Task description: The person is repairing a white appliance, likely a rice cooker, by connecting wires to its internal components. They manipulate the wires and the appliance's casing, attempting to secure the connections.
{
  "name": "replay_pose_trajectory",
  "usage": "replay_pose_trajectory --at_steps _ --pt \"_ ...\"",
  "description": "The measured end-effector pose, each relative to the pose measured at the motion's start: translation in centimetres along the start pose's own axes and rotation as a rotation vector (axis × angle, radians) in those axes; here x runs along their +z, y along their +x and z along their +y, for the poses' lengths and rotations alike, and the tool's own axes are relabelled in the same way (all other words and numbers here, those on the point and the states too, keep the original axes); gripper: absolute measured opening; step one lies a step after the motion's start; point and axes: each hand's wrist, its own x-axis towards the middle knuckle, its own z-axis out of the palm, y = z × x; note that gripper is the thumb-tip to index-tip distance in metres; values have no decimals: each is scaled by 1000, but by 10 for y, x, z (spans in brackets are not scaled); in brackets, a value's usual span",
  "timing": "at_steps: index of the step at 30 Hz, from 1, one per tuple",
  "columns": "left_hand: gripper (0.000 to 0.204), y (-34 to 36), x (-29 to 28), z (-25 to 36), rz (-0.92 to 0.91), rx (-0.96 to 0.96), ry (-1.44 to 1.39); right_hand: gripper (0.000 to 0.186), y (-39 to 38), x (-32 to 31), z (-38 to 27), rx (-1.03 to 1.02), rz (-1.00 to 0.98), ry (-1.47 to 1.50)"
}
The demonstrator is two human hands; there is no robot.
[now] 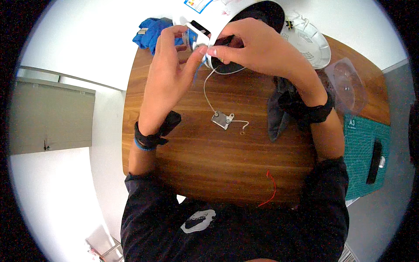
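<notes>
A white rounded appliance housing (214, 15) with a dark hollow inside lies on its side at the far edge of the wooden table. My left hand (170, 72) grips the housing's near rim beside a rectangular cutout, its thumb bent in. From the right, my right hand (257, 48) closes at the same rim, with its thumb tip almost meeting the left one and its other fingers partly hidden inside. Below the thumbs hangs a thin blue wire (199, 73). A white wire (205, 89) runs from the housing to a small silvery metal part (222, 119) on the table.
Blue cloth (152, 34) lies left of the housing. To its right are a white slotted round cover (310, 46), a clear plastic tray (347, 85) and dark cloth (279, 109). A green cutting mat (358, 153) bears a black strip (374, 161). Near me lies a red wire (274, 185).
</notes>
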Motion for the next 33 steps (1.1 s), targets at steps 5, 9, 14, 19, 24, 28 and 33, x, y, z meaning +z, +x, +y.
replay_pose_trajectory --at_steps 5,9,14,19,24,28,33 --pt "57 2 -2 -7 14 57 32 43 3 3 -1 120 -28 92" --pt "62 2 -5 -4 -44 48 -63 37 4 8 9 108 -1 188" --pt "72 -1 0 -14 -74 131 -48 32 5 9 4 155 21 273" --pt "74 -2 -2 -18 -99 86 -84 35 5 -5 -9 214 15 80" --pt "75 -3 -7 -11 -85 91 -44 35 4 -15 -11 230 41 76" --pt "72 -4 -13 -7 -114 76 -56 29 0 -20 -20 152 41 -25" --pt "67 -2 -15 -10 -99 116 -5 21 4 -31 -30 -202 161 -395"
